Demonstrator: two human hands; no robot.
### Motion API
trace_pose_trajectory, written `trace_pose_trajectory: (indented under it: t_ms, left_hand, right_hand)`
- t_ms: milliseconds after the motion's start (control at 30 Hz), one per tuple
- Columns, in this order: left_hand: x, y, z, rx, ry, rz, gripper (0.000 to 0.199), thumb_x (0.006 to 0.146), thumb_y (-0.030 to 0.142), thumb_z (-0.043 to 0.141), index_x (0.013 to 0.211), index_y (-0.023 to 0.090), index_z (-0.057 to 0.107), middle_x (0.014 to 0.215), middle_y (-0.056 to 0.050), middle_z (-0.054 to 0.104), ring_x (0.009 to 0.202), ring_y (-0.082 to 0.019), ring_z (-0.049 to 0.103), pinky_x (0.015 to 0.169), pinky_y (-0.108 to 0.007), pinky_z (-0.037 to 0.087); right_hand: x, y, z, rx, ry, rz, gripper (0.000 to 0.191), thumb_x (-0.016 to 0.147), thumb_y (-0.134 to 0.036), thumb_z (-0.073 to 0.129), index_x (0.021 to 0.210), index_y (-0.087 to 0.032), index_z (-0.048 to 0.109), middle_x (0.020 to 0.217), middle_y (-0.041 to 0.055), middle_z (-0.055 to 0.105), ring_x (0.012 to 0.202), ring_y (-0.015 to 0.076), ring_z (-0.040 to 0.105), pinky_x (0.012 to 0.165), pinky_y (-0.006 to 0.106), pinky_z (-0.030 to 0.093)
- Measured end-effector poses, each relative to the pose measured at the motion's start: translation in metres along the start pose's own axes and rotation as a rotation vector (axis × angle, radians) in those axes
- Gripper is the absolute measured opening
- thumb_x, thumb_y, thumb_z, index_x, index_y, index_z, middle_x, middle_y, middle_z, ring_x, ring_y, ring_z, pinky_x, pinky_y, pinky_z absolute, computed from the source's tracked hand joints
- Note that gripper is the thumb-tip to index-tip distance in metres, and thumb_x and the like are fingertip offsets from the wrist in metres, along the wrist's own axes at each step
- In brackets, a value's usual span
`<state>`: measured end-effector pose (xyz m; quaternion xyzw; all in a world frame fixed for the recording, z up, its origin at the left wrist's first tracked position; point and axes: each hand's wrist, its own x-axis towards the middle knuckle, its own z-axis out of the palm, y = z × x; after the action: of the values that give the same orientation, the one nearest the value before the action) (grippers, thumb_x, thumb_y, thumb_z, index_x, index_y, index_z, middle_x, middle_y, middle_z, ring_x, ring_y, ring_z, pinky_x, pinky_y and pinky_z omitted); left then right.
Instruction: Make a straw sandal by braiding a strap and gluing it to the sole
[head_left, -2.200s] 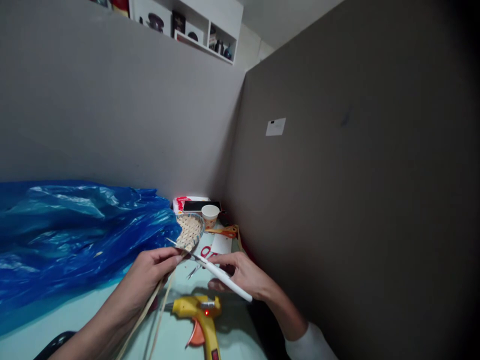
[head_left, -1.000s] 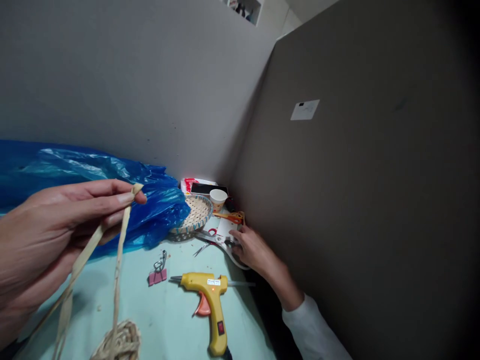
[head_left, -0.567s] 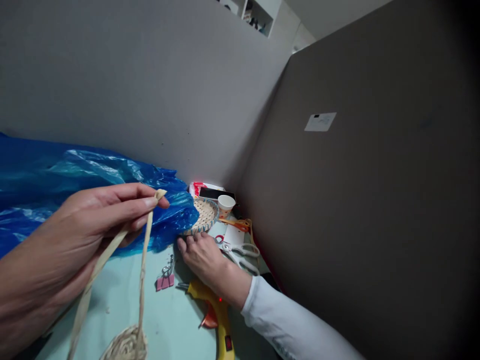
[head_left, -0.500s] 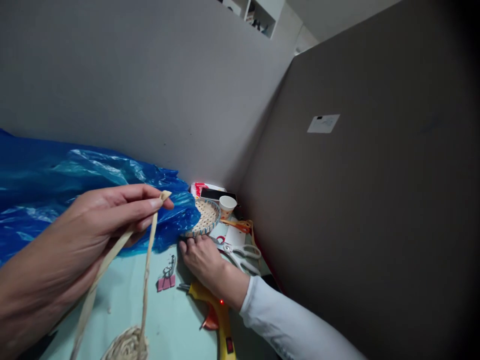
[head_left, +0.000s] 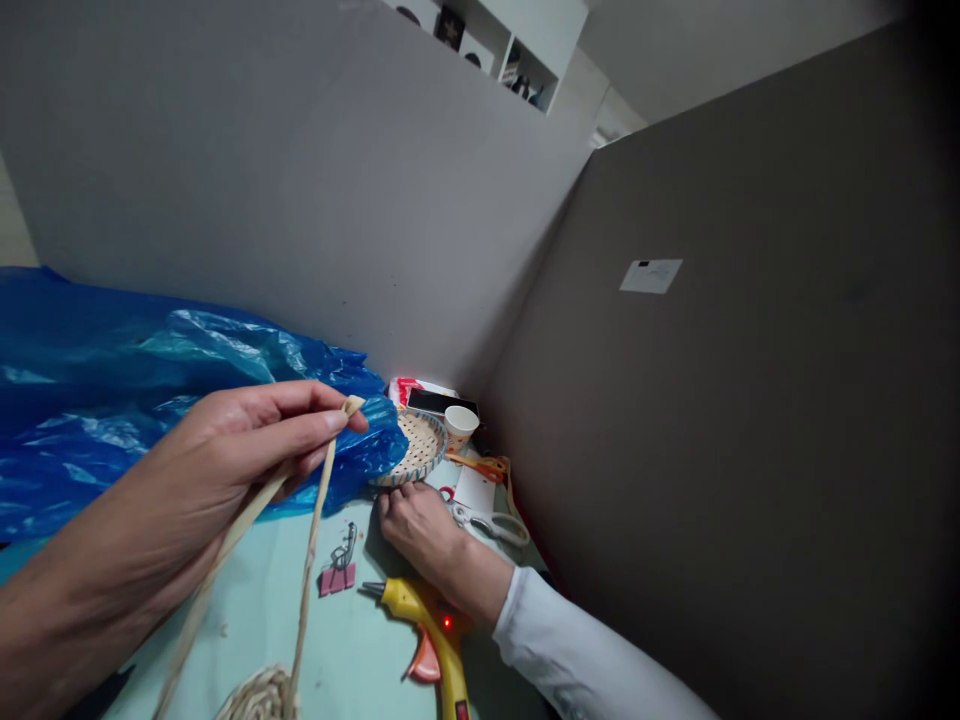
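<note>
My left hand (head_left: 255,445) is raised at the left, its thumb and fingertips pinching a pale flat plant-fibre strand (head_left: 310,570) near a fold. Two lengths of it hang down, one toward a coiled woven piece (head_left: 259,697) at the bottom edge. My right hand (head_left: 426,527) rests low on the table with its fingers curled, just in front of a shallow woven basket (head_left: 420,450). Whatever those fingers hold, if anything, is hidden. A yellow glue gun (head_left: 409,600) with a lit red light lies beneath my right wrist. Left of it is a pink binder clip (head_left: 337,579).
A blue plastic bag (head_left: 112,370) spreads along the back left. Around the basket stand a paper cup (head_left: 460,424), a dark phone-like slab (head_left: 441,402), orange-handled scissors (head_left: 491,468) and white-handled scissors (head_left: 499,527). Grey partitions (head_left: 675,430) enclose the back and right.
The view has tilted and shifted slightly, so everything sits a little lower and further right. My right hand stays by the basket; my left keeps its pinch on the strand.
</note>
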<state>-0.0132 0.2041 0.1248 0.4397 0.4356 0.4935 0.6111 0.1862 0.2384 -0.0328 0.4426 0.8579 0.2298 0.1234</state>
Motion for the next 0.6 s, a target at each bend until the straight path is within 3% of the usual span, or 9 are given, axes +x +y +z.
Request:
trace_pose_trajectory:
  t_ms: [267, 433, 600]
  left_hand:
    - [0.004, -0.007, -0.005, 0.047, -0.005, 0.129, 0.035, 0.065, 0.037, 0.079, 0.095, 0.020, 0.077, 0.067, -0.001, 0.071, 0.061, -0.019, 0.071, 0.049, -0.025, 0.057]
    - [0.004, -0.009, -0.006, 0.045, -0.008, 0.143, 0.036, 0.069, 0.037, 0.078, 0.100, 0.019, 0.076, 0.067, 0.000, 0.071, 0.061, -0.019, 0.070, 0.049, -0.024, 0.056]
    - [0.001, -0.004, -0.004, 0.026, -0.041, 0.073, 0.041, 0.062, 0.036, 0.085, 0.099, 0.021, 0.077, 0.068, 0.001, 0.070, 0.051, -0.011, 0.060, 0.041, -0.016, 0.047]
  right_hand:
    - [-0.004, 0.008, -0.001, 0.008, 0.048, -0.087, 0.010, 0.101, -0.011, 0.060, 0.107, -0.010, 0.068, 0.098, 0.0058, 0.073, 0.088, 0.0183, 0.071, 0.077, 0.033, 0.062]
    - [-0.008, 0.020, 0.004, 0.066, 0.095, -0.050, 0.021, 0.101, -0.006, 0.053, 0.118, -0.002, 0.064, 0.108, 0.0173, 0.072, 0.099, 0.0247, 0.070, 0.086, 0.038, 0.061]
    - [-0.002, 0.025, 0.013, 0.114, 0.087, -0.035, 0.019, 0.102, -0.015, 0.059, 0.120, -0.013, 0.066, 0.110, 0.0070, 0.073, 0.095, 0.0195, 0.071, 0.087, 0.039, 0.060]
